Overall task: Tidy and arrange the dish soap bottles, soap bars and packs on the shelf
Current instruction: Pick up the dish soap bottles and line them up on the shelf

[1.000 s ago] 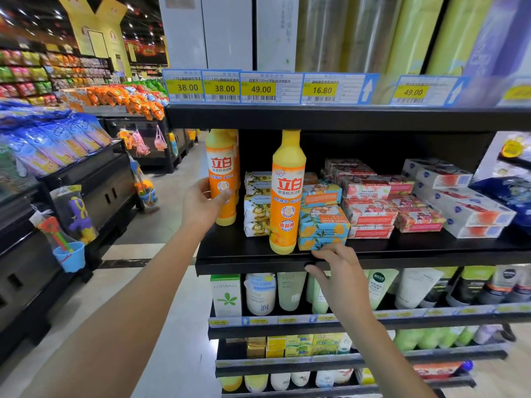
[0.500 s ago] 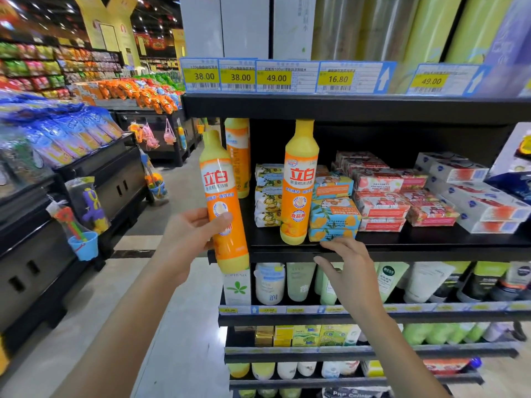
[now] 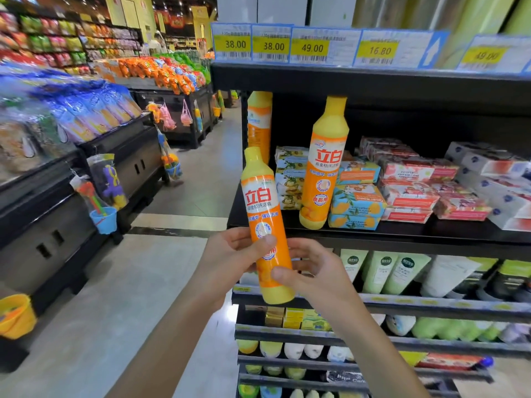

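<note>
Held bottle (image 3: 265, 225): orange-yellow dish soap, centre frame, off the shelf (image 3: 402, 239) and in front of its left front corner. Cap up, cap end leaning slightly left.

Left hand (image 3: 230, 259) grips it mid-body, with the thumb across the label and the fingers behind. Right hand (image 3: 319, 271) holds the lower body from the right, thumb on the front and fingers curled behind. Both hands are clamped on the same bottle. Its base sticks out below them.

On the black shelf, centre right:
- Second bottle (image 3: 324, 168) stands upright near the front edge, up and right of the held one.
- Third bottle (image 3: 259, 124) stands upright at the back left, its top hidden by the shelf above.
- Pale packs (image 3: 288, 179) are stacked between those two bottles.
- Blue-and-orange soap packs (image 3: 356, 202) are stacked just right of the second bottle. Contact can't be told.
- Red-and-pink packs (image 3: 411, 182) are stacked further right, somewhat uneven.
- White packs (image 3: 494, 179) sit at the far right, angled.

Price tags (image 3: 310, 47) run along the shelf edge at the top of the frame. Tubes (image 3: 399, 271) stand on the lower shelf (image 3: 431, 305), lower right.
</note>
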Demonstrator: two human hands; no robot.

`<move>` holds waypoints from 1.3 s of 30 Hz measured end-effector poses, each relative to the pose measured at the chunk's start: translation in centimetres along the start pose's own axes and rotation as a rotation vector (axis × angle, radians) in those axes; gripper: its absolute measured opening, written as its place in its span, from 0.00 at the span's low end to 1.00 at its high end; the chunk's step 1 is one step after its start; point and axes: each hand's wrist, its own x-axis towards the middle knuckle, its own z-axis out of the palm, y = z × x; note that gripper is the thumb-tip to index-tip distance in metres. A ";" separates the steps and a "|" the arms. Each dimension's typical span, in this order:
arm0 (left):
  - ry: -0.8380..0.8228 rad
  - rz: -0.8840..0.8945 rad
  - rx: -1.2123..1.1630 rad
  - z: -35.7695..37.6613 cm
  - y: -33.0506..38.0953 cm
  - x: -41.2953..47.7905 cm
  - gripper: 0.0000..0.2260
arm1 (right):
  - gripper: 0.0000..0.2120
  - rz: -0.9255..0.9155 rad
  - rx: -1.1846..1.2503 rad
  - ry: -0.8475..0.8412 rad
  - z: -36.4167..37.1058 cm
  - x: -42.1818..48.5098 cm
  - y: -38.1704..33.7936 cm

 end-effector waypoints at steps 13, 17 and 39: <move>-0.070 0.126 -0.080 -0.5 0.5 0.7 0.20 | 0.28 -0.017 0.101 -0.004 0.6 0.0 0.1; -0.146 0.120 -0.219 -0.9 1.0 1.3 0.17 | 0.23 0.003 0.127 -0.038 0.6 -0.1 0.3; -0.073 0.113 -0.335 -1.4 2.4 2.1 0.20 | 0.31 -0.033 0.031 0.032 1.3 0.1 -0.7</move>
